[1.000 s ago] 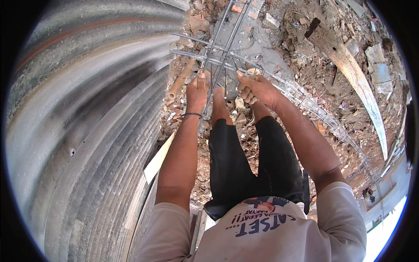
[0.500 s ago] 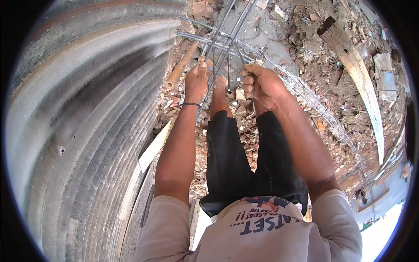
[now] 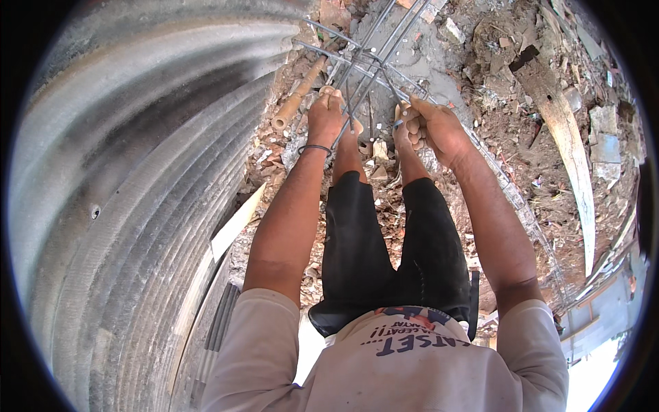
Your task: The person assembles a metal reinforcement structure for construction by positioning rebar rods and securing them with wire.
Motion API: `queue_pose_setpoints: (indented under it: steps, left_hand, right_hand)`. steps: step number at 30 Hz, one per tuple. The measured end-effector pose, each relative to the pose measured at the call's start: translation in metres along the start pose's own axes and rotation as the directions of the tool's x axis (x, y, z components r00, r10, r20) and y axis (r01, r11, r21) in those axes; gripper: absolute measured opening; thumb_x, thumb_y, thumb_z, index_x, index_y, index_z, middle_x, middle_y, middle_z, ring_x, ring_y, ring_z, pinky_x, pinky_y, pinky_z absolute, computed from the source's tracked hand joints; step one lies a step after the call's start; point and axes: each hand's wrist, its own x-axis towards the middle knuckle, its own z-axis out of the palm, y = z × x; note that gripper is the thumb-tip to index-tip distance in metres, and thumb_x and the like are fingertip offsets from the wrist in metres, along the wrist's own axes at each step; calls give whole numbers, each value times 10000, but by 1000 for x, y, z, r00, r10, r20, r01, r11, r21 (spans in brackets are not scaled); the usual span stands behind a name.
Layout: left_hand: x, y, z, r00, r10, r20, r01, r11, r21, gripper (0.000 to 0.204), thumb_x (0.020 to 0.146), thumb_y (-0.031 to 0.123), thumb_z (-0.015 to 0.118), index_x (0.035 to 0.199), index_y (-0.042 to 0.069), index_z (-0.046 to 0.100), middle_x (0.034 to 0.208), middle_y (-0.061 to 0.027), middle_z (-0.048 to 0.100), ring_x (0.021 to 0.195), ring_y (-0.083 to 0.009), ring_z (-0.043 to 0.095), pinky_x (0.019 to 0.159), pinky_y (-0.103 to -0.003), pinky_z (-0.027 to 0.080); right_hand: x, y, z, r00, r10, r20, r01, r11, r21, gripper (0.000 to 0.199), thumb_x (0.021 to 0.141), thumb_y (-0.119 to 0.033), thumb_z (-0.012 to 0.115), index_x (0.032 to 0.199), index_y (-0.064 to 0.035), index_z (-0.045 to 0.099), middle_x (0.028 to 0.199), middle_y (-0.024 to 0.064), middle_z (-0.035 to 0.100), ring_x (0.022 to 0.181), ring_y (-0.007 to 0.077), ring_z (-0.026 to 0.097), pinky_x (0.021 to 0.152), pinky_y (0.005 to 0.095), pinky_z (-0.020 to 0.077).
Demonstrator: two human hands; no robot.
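Observation:
Steel reinforcing bars (image 3: 377, 53) cross in front of me, long bars passing over a second set that runs toward the lower right. My left hand (image 3: 325, 120) is closed beside the crossing, seemingly around a reinforcing bar; its fingers partly hide the grip. On the other side, my right hand (image 3: 439, 132) is closed on a thin dark metal rod (image 3: 394, 84). That rod slants from my fingers up to the crossing, and whatever tip it has is too small to make out. Between the hands, bar ends hang above my feet.
Corrugated grey sheets (image 3: 137, 172) rise close on my left. A bamboo pole (image 3: 299, 95) lies beside them. Wet grey mortar (image 3: 439, 72) spreads beyond the bars, with rubble all around. A long pale piece of wood (image 3: 573, 151) lies on soil at the right.
In the picture, the bars and both hands have shifted slightly right, the bars' crossing also a little up. Both hands keep their grips. More of my feet shows now.

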Motion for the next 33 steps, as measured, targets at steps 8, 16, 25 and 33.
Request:
queue_pose_setpoints:
  steps: [8,16,25,33]
  left_hand:
    - [-4,10,-8,998,-45,33,47,997,-63,435,1029,403,515,920,8,661,723,-37,616,640,-125,539,607,-315,452]
    - [-6,20,-8,989,-93,114,106,988,-115,434,1029,412,513,896,22,650,657,4,530,561,-82,472,512,-279,400]
    - [5,-2,-7,996,7,94,-3,999,-45,431,1042,403,503,906,20,645,646,25,494,569,-67,439,509,-268,381]
    - [1,-14,-10,996,58,60,-58,998,-7,489,1034,430,506,941,-23,665,707,-26,589,658,-107,539,621,-287,453]
  right_hand:
    - [63,-22,-17,891,-453,1,367,721,-588,412,970,-206,524,1312,18,577,1219,122,647,1169,204,573,1032,331,409]
    - [141,11,-58,733,-679,-38,274,346,-897,494,941,-239,554,1409,-84,524,1404,193,552,1281,327,538,1065,380,425]
    - [190,6,-101,946,-322,-48,10,176,-984,516,865,-303,643,1324,-73,591,1261,214,637,1184,388,600,1010,445,478]
    - [206,1,-110,967,-255,-19,37,210,-977,433,852,-218,645,1254,-56,633,1072,247,697,980,382,696,851,438,552]
